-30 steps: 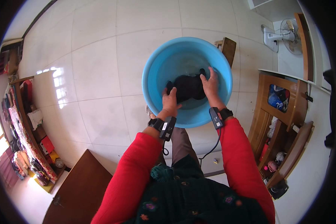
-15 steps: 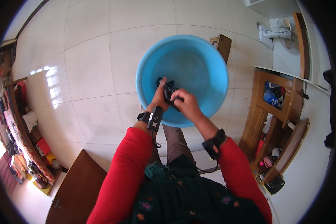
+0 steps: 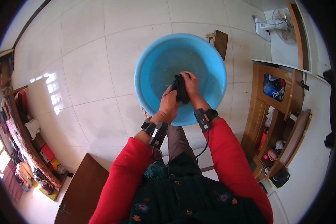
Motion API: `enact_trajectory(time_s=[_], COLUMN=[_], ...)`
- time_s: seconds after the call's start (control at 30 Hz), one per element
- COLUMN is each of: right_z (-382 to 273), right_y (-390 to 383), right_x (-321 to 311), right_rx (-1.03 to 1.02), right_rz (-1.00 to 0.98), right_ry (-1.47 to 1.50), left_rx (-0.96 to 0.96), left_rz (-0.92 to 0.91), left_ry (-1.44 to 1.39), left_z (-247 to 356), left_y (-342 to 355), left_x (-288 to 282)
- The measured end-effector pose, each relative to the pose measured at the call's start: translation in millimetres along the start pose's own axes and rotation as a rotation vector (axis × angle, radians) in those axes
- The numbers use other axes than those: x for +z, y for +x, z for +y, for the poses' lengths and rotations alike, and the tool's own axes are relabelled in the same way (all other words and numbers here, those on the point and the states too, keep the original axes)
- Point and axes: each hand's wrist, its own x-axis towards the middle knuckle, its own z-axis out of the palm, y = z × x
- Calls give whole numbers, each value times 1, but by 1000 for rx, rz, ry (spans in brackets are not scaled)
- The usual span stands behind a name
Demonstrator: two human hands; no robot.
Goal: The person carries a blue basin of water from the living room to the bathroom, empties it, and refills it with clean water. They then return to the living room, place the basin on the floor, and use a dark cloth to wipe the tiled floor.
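A small black cloth (image 3: 181,90) is bunched up between both hands over the large round light-blue basin (image 3: 139,76). On its near left side, my left hand (image 3: 168,103) has its fingers closed on the cloth. My right hand (image 3: 191,85) grips the far and right side, fingers curled over the top. The kind of garment cannot be made out. Water seems to cover the bottom of the basin.
A wooden stool (image 3: 220,44) stands behind the basin's far right rim. To the right are a wooden cabinet (image 3: 260,95) with its door ajar and a white fan (image 3: 274,25). A brown wooden panel (image 3: 84,186) lies near left. Pale tiles (image 3: 86,48) surround the basin.
My right hand has moved up to the cloth's far end, and my left hand has come down and right. The cloth, stretched out before, is now gathered more upright between them.
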Motion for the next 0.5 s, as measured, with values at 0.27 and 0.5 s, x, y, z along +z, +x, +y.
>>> enact_trajectory(time_s=[0.27,0.5], right_z=[-3,2], right_y=[21,-5], right_x=[-50,-2], right_rx=[-167,-119], right_rz=[161,-51], right_ry=[-603,-811], left_rx=[-490,-566], left_rz=[281,288], left_ry=[-390,-285], left_z=[18,-1], left_y=[3,11], left_x=[-6,-27])
